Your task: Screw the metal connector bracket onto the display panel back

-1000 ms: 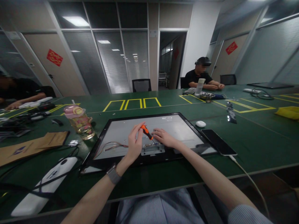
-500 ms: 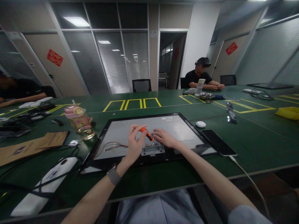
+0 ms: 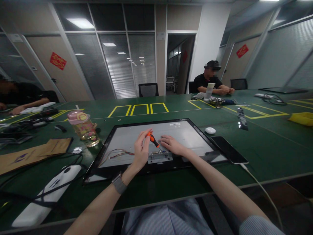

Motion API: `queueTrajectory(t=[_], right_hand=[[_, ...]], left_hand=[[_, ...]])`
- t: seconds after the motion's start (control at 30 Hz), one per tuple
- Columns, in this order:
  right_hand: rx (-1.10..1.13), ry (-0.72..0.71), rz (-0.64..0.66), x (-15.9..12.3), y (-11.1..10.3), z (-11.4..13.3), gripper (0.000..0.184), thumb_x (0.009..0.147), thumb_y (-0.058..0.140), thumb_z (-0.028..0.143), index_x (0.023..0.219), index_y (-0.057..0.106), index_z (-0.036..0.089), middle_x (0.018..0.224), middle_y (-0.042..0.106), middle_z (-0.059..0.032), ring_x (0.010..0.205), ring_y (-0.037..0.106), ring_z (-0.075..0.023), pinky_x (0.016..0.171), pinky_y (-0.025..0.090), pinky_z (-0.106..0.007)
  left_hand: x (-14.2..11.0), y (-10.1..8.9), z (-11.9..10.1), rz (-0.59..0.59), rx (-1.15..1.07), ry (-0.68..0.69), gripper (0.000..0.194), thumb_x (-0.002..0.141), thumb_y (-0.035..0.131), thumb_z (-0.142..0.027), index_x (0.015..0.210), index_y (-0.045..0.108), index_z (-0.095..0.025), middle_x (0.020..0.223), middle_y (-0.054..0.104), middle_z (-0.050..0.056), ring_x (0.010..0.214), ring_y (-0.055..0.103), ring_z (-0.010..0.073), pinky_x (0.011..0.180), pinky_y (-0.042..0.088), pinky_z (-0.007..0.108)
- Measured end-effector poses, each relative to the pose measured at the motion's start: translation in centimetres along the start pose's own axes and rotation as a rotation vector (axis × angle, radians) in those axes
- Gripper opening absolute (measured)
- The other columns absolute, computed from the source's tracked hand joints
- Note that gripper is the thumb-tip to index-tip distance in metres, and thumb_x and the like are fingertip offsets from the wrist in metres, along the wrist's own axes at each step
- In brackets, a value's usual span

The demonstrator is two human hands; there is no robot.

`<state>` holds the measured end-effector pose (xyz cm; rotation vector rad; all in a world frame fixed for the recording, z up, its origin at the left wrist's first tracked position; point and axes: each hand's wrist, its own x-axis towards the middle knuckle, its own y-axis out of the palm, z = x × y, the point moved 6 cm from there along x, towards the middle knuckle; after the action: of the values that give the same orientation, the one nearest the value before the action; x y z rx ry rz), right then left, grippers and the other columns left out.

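Observation:
My left hand (image 3: 141, 148) is closed around the handle end of an orange-and-black screwdriver (image 3: 153, 140). The screwdriver slants down to the right, its tip at a small metal bracket with connector ports (image 3: 160, 156). My right hand (image 3: 172, 144) lies with fingers stretched out over the panel just behind the bracket, close to the tip. Whether its fingertips hold a small part cannot be made out. Beneath both hands is a flat display panel (image 3: 137, 133) with a grey back and black frame. Thin wires (image 3: 114, 152) run from the bracket's left across the panel.
A phone (image 3: 228, 149) on a cable and a white earbud case (image 3: 210, 130) lie to the right. On the left stand a pink-lidded bottle (image 3: 83, 127), cardboard (image 3: 36, 154) and a white power strip (image 3: 49, 194). Two people sit across the table, one at each side.
The fingers of my left hand opened and closed again on the screwdriver handle, which turned slightly. My right hand and the panel have stayed in place.

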<state>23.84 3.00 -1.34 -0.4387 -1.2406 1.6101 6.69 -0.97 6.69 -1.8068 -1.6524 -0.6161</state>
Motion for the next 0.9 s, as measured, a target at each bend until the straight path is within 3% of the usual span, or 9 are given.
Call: queueTrajectory(t=[0.1, 0.23, 0.4, 0.57, 0.73, 0.9], right_hand=[[0.005, -0.017, -0.006, 0.00, -0.05, 0.07, 0.043, 0.097, 0.033, 0.039, 0.123, 0.058, 0.017, 0.131, 0.054, -0.0139, 0.128, 0.042, -0.0272, 0.106, 0.031, -0.045], [0.011, -0.027, -0.013, 0.01, 0.07, -0.06, 0.042, 0.097, 0.033, 0.039, 0.123, 0.058, 0.017, 0.132, 0.054, -0.0138, 0.128, 0.042, -0.0274, 0.107, 0.031, -0.046], [0.003, -0.013, -0.012, -0.01, -0.02, 0.03, 0.043, 0.097, 0.033, 0.040, 0.123, 0.058, 0.018, 0.133, 0.052, -0.0141, 0.128, 0.042, -0.0276, 0.106, 0.031, -0.046], [-0.011, -0.002, 0.004, 0.01, -0.05, 0.13, 0.044, 0.097, 0.032, 0.040, 0.124, 0.057, 0.017, 0.132, 0.053, -0.0138, 0.129, 0.041, -0.0271, 0.107, 0.030, -0.046], [0.002, 0.010, -0.001, 0.03, 0.04, -0.09, 0.044, 0.097, 0.031, 0.042, 0.124, 0.058, 0.019, 0.133, 0.052, -0.0118, 0.130, 0.040, -0.0255, 0.108, 0.029, -0.044], [0.020, 0.003, -0.001, -0.04, 0.01, 0.00, 0.042, 0.097, 0.032, 0.040, 0.124, 0.057, 0.019, 0.135, 0.051, -0.0117, 0.130, 0.040, -0.0261, 0.108, 0.029, -0.046]], left_hand=[[-0.04, -0.04, -0.11, -0.019, 0.044, 0.013, 0.027, 0.091, 0.045, -0.023, 0.114, 0.061, -0.020, 0.110, 0.058, 0.007, 0.104, 0.055, 0.0177, 0.093, 0.041, 0.031], [0.01, -0.13, -0.24, -0.051, 0.083, 0.013, 0.026, 0.088, 0.053, -0.024, 0.112, 0.062, -0.021, 0.094, 0.056, 0.004, 0.087, 0.056, 0.0146, 0.083, 0.044, 0.029], [0.09, -0.49, -0.44, -0.121, 0.134, 0.052, 0.016, 0.079, 0.066, -0.028, 0.093, 0.068, -0.020, 0.084, 0.051, 0.002, 0.080, 0.053, 0.0143, 0.076, 0.044, 0.027], [0.17, -0.47, -0.35, -0.105, 0.139, 0.005, 0.019, 0.086, 0.057, -0.030, 0.098, 0.069, -0.021, 0.085, 0.051, 0.003, 0.080, 0.053, 0.0140, 0.074, 0.044, 0.026], [0.18, -0.26, -0.16, -0.060, 0.025, -0.038, 0.029, 0.091, 0.047, -0.028, 0.115, 0.061, -0.020, 0.099, 0.060, 0.006, 0.093, 0.058, 0.0160, 0.087, 0.044, 0.030], [0.13, 0.25, 0.46, 0.005, -0.092, -0.100, 0.029, 0.092, 0.046, -0.029, 0.114, 0.061, -0.019, 0.106, 0.064, 0.008, 0.103, 0.059, 0.0186, 0.094, 0.044, 0.034]])
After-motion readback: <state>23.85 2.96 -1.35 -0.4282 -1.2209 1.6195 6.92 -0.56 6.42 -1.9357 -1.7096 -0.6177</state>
